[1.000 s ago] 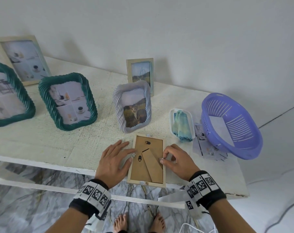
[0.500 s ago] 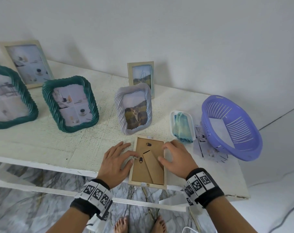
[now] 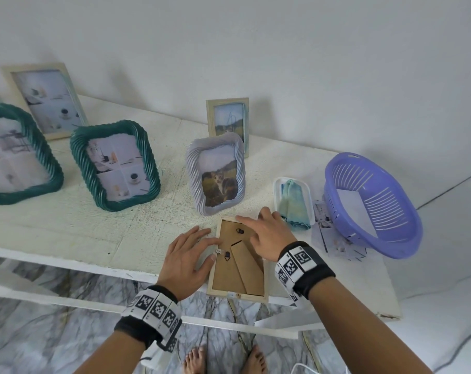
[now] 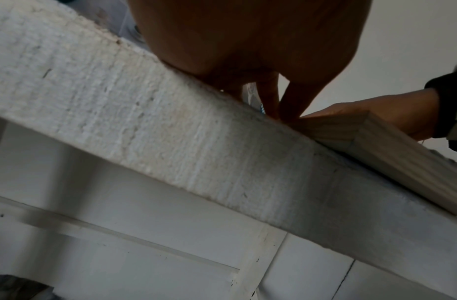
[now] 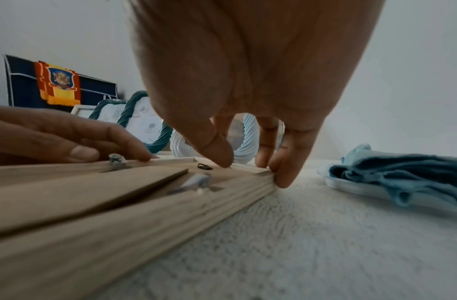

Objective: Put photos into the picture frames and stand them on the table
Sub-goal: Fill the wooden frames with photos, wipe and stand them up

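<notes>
The wooden frame (image 3: 238, 261) lies face down at the counter's (image 3: 67, 228) front edge (backing upward). My left hand (image 3: 187, 261) rests flat beside it, fingers straight; my right hand (image 3: 269, 238) presses its far end with fingers outstretched.

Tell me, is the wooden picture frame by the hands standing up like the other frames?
No, the wooden frame lies flat, back side up, at the table's front edge, with the left hand and right hand touching it.
</notes>
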